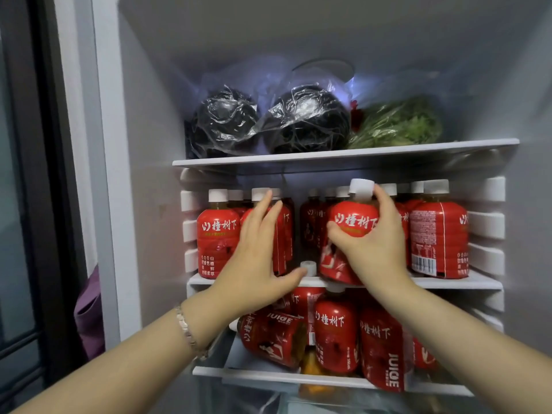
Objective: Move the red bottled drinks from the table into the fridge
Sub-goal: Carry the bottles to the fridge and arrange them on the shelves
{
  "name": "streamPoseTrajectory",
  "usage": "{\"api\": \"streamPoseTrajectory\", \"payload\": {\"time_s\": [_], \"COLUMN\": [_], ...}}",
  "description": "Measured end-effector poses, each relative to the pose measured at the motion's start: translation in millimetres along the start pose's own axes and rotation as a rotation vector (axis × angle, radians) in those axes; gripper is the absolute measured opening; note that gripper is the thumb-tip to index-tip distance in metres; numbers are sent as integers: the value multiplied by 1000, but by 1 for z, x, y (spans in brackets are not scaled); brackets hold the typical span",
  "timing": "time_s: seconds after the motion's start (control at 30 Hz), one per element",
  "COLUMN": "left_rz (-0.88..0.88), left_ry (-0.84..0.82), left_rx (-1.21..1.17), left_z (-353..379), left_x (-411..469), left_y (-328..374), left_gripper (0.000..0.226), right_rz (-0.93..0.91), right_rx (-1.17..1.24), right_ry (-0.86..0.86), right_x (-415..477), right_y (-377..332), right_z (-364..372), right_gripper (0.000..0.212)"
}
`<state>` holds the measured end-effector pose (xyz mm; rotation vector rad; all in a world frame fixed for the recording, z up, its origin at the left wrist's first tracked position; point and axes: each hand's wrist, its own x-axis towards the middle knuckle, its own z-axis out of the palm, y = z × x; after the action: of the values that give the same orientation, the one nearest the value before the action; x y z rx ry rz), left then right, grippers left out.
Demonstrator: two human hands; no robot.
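Fridge (143,204) middle shelf (448,282) packed — right hand (373,246) clamped on tilted bottle (352,222), left hand (254,264) flat, fingers apart, bracing row (218,234) — probably making room.

I see glossy red plastic wrap on the bottles (437,243), with matt white plastic caps (362,188). At the upper middle of the frame, crinkled clear plastic film (227,121) shines over dark round things. The shelves (343,155) look smooth, white plastic. On my left wrist the bracelet (186,328) looks like metal.
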<state>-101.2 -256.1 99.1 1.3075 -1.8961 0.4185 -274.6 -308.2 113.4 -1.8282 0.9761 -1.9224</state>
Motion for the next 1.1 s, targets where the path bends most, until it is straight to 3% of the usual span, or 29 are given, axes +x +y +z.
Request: {"api": "streamPoseTrajectory", "payload": {"time_s": [0.07, 0.13, 0.23, 0.3, 0.37, 0.43, 0.53, 0.63, 0.73, 0.8, 0.87, 1.03, 1.1], "left_rz": [-148, -219, -295, -334, -353, -360, -381, -400, -382, -387, -390, -391, -389], "left_ry": [-130, -126, 50, 149, 257, 378, 501, 536, 524, 507, 483, 471, 467], "left_rx": [-366, -583, -613, -548, -513, -476, -439, -422, -411, -404, -378, -346, -338], "left_z": [-5, -6, -11, -14, -17, -23, -32, -35, -34, -31, -30, -28, -28], "left_x": [-1, -2, -5, -10, -11, -8, -2, 3, 3, 0, -3, -4, -3], "left_y": [15, 26, 30, 29, 29, 27, 17, 8, 6, 3, 1, -1, -1], "left_gripper": [105, 92, 85, 90, 89, 87, 88, 88, 88, 91, 95, 94, 95], "right_rz": [10, 2, 101, 65, 12, 104, 171, 182, 397, 544, 601, 658, 660], "right_rx": [118, 188, 341, 242, -49, -273, -376, -463, -449, -418, -279, 47, 110], "right_ry": [-60, -195, -456, -461, -310, -223, -191, -186, -329, -418, -446, -417, -430], "right_x": [-13, -25, -24, -12, 5, 18, 28, 37, 42, 42, 46, 61, 61], "right_y": [-16, -29, -40, -35, -20, -7, 6, 11, 18, 26, 33, 44, 44], "right_z": [10, 21, 27, 24, 21, 19, 29, 45, 57, 67, 71, 69, 71], "right_gripper": [82, 81, 54, 36, 45, 66, 86, 94, 95, 113, 131, 127, 144]}}
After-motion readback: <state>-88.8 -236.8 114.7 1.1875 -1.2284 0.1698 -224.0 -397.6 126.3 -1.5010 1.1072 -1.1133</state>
